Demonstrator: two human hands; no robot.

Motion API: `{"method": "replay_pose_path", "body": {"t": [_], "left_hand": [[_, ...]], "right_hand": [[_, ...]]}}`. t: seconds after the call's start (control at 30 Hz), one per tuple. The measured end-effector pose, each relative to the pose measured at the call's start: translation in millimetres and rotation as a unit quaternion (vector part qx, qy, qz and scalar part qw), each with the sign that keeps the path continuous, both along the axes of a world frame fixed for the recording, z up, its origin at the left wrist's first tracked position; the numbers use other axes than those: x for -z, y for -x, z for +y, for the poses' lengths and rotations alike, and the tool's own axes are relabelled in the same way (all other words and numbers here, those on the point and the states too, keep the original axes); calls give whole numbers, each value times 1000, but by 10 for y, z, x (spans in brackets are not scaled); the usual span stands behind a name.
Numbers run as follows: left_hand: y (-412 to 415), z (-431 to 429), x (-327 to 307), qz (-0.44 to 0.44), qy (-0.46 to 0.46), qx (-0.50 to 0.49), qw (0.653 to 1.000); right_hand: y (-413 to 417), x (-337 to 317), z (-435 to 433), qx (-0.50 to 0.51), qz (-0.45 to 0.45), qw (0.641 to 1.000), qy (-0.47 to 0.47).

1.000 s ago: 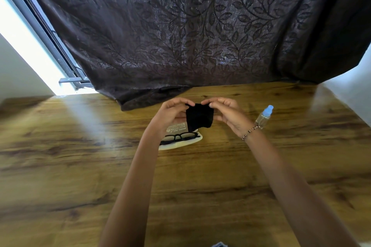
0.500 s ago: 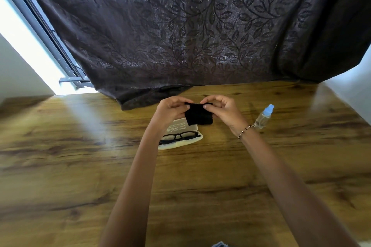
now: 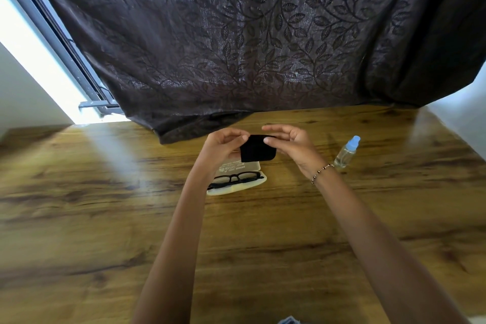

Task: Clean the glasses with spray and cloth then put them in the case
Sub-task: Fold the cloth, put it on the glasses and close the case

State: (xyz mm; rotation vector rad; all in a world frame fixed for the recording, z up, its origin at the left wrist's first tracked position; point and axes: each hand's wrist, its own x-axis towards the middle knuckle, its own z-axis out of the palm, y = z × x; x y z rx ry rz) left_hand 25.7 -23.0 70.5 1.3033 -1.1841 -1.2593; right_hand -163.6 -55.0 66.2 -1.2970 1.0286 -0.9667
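There is one cloth (image 3: 257, 148), one pair of glasses (image 3: 236, 179), one case (image 3: 226, 191) and one spray bottle (image 3: 346, 152). Two hands show, the left hand (image 3: 223, 146) and the right hand (image 3: 292, 146), with one bracelet (image 3: 321, 171). There is one table (image 3: 263, 231) and one curtain (image 3: 249, 34).

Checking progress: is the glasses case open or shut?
Open. The glasses lie in view inside the case, its lid laid back.
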Motion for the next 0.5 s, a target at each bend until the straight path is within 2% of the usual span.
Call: {"method": "replay_pose_path", "body": {"t": [0.27, 0.5], "left_hand": [[-41, -33, -2, -60, 24, 24, 998], [-3, -7, -5, -9, -9, -6, 1000]], "right_hand": [[-21, -17, 24, 26, 21, 999, -2], [-61, -15, 15, -1, -34, 999, -41]]}}
